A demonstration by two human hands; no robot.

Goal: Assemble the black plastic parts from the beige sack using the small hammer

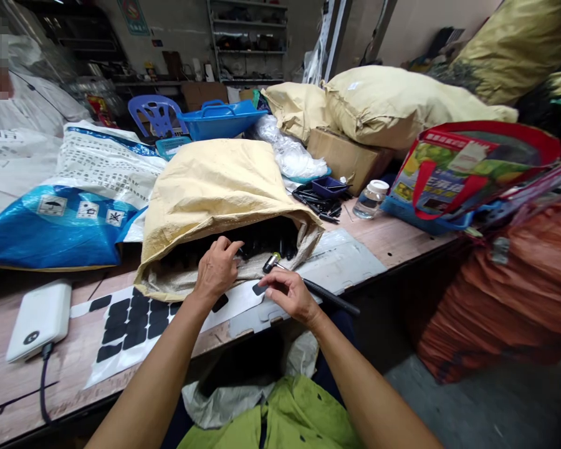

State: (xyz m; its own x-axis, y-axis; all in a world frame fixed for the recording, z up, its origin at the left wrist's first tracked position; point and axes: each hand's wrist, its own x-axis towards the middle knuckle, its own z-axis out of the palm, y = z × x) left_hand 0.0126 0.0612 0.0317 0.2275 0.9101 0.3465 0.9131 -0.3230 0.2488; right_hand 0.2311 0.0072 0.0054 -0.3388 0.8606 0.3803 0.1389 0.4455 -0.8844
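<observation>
A cream woven sack [215,181] lies on the table with its mouth facing me, dark items inside. My left hand [217,268] is at the sack's lower lip, fingers curled in toward the opening; what they pinch, if anything, is hidden. My right hand [287,296] pinches a small black square sticker [259,289] at the end of a white backing strip. Just beyond the right fingers rests a hammer [331,295], its small head on the sack's lip and its black handle running to the right. A white sheet of black stickers [135,321] lies left of my left forearm.
A white power bank [40,321] with a cable sits at the left. Blue-and-white sacks [75,199] stand behind it. Right of the cream sack are black parts [318,202], a clear jar [371,199] and a red-handled bag [449,174]. An orange sack [505,293] stands beyond the table edge.
</observation>
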